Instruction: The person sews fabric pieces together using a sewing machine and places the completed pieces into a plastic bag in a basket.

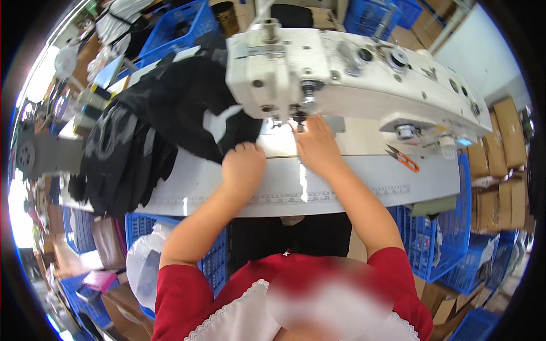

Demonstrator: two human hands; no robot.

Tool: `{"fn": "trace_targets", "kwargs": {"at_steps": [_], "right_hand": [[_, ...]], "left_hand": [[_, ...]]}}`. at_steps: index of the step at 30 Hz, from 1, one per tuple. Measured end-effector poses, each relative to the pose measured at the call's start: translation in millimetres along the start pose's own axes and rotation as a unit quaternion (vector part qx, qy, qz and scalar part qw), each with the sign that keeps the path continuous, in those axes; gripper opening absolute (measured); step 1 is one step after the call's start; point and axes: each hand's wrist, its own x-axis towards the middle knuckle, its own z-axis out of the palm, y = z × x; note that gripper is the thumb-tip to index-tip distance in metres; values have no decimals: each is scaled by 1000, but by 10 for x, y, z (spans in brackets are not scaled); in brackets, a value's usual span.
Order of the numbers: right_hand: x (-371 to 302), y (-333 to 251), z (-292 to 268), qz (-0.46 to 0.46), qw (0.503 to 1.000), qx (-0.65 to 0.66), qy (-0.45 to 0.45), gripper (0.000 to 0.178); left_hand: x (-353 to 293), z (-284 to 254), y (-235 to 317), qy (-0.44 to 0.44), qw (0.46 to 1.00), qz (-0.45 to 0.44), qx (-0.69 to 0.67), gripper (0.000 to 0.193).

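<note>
A white sewing machine [358,79] spans the far side of the worktable [273,184]. My left hand [243,166] is closed on the near edge of a black garment [187,96], just left of the needle area. The garment is bunched over the table's left side, and a pale patch shows through a gap in it. Beside the needle and presser foot [300,120], my right hand [318,142] rests on the machine bed with its fingers stretched forward. I see no cloth under that hand; the machine head partly hides its fingertips.
Orange-handled thread snips [405,160] lie on the table to the right. More dark fabric pieces [116,165] hang over the left edge. Blue crates [424,238] stand below the table, and another blue crate [176,31] sits behind at left. Cardboard boxes [500,142] are stacked at right.
</note>
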Motion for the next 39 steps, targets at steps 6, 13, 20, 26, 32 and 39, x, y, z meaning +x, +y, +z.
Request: {"fn": "trace_targets", "kwargs": {"at_steps": [6, 13, 20, 26, 32, 39], "right_hand": [[-21, 8, 20, 32, 994, -61, -89, 16], [-86, 80, -79, -22, 993, -77, -84, 33], [-28, -95, -71, -15, 995, -68, -72, 32], [-31, -139, -77, 1, 995, -77, -56, 35], [55, -217, -5, -12, 997, -62, -43, 37], [33, -216, -54, 7, 995, -64, -72, 38]], "left_hand": [[-1368, -340, 113, 80, 985, -88, -125, 35], [-2870, -181, -285, 206, 876, -197, -390, 20], [-4479, 543, -1034, 206, 820, -429, -317, 22], [-5098, 2133, -1071, -165, 802, -573, 32, 22], [-5435, 2780, -877, -367, 691, -617, -83, 27], [-5856, 2333, -1070, -337, 743, -569, -102, 21]]}}
